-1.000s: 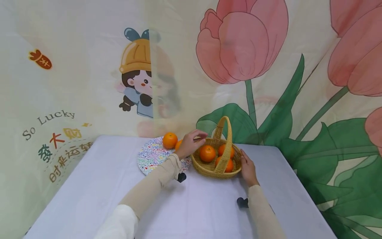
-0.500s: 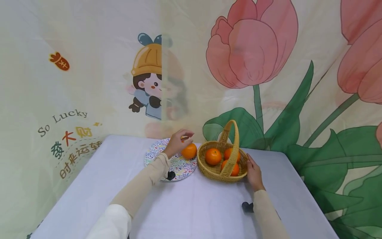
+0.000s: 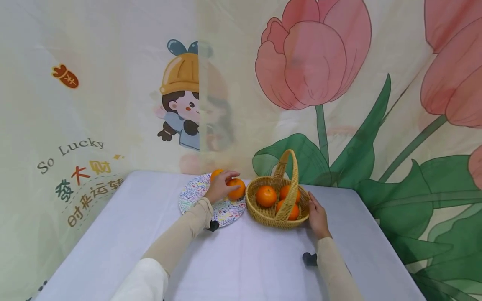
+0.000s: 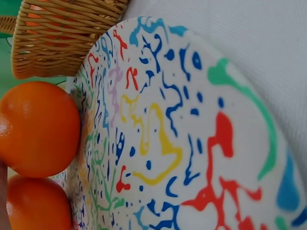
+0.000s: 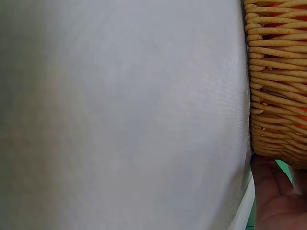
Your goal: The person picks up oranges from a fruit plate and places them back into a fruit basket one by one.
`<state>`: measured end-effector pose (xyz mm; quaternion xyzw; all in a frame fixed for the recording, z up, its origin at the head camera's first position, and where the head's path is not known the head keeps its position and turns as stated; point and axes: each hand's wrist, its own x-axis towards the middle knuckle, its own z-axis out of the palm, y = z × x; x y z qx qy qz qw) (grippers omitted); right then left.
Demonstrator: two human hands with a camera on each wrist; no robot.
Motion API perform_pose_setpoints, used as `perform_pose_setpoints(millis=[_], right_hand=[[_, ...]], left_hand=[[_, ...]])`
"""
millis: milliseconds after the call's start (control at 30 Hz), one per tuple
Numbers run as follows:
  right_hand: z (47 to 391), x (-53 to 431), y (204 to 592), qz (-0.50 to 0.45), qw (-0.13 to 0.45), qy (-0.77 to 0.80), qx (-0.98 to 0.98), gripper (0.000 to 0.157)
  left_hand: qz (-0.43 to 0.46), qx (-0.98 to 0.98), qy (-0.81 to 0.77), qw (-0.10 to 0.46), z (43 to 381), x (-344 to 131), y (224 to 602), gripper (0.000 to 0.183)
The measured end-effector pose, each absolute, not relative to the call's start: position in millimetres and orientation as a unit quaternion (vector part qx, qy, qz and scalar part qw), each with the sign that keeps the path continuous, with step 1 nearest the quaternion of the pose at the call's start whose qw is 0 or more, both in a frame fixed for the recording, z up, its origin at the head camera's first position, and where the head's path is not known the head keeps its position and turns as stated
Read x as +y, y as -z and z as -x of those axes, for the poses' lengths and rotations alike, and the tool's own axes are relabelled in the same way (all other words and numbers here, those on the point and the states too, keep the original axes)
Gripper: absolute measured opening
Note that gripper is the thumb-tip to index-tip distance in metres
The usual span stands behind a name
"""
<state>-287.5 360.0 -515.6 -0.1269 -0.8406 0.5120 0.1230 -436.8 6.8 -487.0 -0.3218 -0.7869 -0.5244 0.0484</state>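
Observation:
My left hand (image 3: 221, 188) is at the right part of a round plate with a multicoloured squiggle pattern (image 3: 192, 194). Its fingers curl round an orange (image 3: 236, 189), also large at the left of the left wrist view. A second orange (image 3: 216, 174) lies behind, partly hidden by the hand. To the right stands a wicker basket (image 3: 263, 218) with a tall arched handle (image 3: 293, 167); several oranges (image 3: 266, 196) lie inside. My right hand (image 3: 318, 217) touches the basket's right outer side with its fingers fairly straight, as the right wrist view (image 5: 276, 191) shows too.
A white cloth (image 3: 241, 267) covers the table. Behind it hangs a printed backdrop (image 3: 233, 83) with tulips and a cartoon figure. The basket stands close against the plate's right edge. Each wrist carries a small black device (image 3: 309, 259).
My left hand has moved left from the basket's rim to the plate, then down onto the orange there. My right hand has stayed at the basket. The head view has shifted slightly.

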Motion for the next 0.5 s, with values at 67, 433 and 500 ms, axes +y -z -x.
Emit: perform_pose_setpoints(millis=[67,433,500], right_hand=[[289,360,515,0.122,0.123,-0.510,-0.843,0.051],[289,362,515,0.125,0.114,-0.505,-0.846,0.052],[289,362,515,0.124,0.115,-0.505,-0.846,0.052]], left_hand=[[0.317,-0.795,0.515,0.052,438,7,490,0.046],[0.298,-0.823,0.482,0.048,441,9,506,0.049],[0.300,-0.823,0.481,0.047,442,10,508,0.051]])
